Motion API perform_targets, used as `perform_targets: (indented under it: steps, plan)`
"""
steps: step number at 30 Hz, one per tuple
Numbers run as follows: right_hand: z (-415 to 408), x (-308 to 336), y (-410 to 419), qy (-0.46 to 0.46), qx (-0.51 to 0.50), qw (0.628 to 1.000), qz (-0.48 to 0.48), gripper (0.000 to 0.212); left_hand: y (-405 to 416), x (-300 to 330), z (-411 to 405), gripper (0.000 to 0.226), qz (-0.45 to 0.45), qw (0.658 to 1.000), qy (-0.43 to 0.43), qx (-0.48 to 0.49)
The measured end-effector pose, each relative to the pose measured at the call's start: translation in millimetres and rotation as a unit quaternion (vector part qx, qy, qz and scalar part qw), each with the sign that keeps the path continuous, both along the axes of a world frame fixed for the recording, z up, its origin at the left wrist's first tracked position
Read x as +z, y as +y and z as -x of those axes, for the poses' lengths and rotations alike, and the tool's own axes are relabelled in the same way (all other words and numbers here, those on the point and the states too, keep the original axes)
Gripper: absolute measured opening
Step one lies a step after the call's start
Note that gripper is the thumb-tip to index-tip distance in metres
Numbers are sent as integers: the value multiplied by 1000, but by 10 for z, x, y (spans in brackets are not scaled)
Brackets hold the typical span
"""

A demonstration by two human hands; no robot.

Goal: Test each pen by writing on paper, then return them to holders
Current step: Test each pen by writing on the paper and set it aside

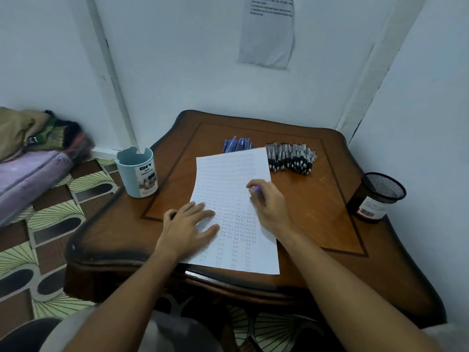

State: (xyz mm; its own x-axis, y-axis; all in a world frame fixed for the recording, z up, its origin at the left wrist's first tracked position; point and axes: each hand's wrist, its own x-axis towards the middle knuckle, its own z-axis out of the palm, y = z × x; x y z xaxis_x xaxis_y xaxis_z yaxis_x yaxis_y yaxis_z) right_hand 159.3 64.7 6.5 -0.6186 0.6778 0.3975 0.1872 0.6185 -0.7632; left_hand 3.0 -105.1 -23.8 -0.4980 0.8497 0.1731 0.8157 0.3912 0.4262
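Observation:
A white sheet of paper lies on the wooden table, its lower half filled with rows of small handwritten words. My left hand presses flat on the sheet's left edge, fingers spread. My right hand grips a blue pen over the right side of the sheet; most of the pen is hidden by my fingers. Behind the paper lie a pile of blue pens and a larger pile of black pens. A light blue holder stands at the table's left, a black mesh holder at its right.
The table stands in a corner between white walls, with a printed notice taped above. Left of the table are a patterned floor and a purple mattress with bundled clothes on it.

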Motion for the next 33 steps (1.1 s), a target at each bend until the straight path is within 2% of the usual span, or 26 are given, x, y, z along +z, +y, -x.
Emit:
perform_targets:
  steps: [2,5,7,9,11,13,16,18,20,27,33]
  plan:
    - [47,-154,69,-87,0,990,-108,27,-1,-14,4,58,-9,1000,-8,0]
    - [46,-295,99,-207,2,971,-116,22,25,-22,29,43,-39,999,-20,6]
    - [49,-302,110,-221,2,969,-108,14,34,-4,58,44,-78,996,-46,23]
    - [55,-298,109,-215,7,970,-117,12,13,33,69,44,-155,982,-86,63]
    - [56,-307,115,-217,2,967,-132,13,-19,84,78,29,-223,960,-109,132]
    - [54,-322,122,-225,-4,963,-146,12,-57,144,95,24,-259,933,-117,219]
    - [63,-300,116,-254,-3,956,-144,10,-115,259,218,36,-269,897,-114,331]
    - [63,-292,113,-262,-2,955,-140,10,-146,311,367,48,-286,876,-122,369]
    - [58,-279,120,-264,-5,955,-139,11,-145,354,508,60,-299,864,-151,375]
    - [80,-249,110,-258,-11,957,-133,13,-15,285,723,99,-301,858,-230,346]
    - [138,-144,169,-330,3,930,-160,19,43,229,883,102,-321,844,-240,355]
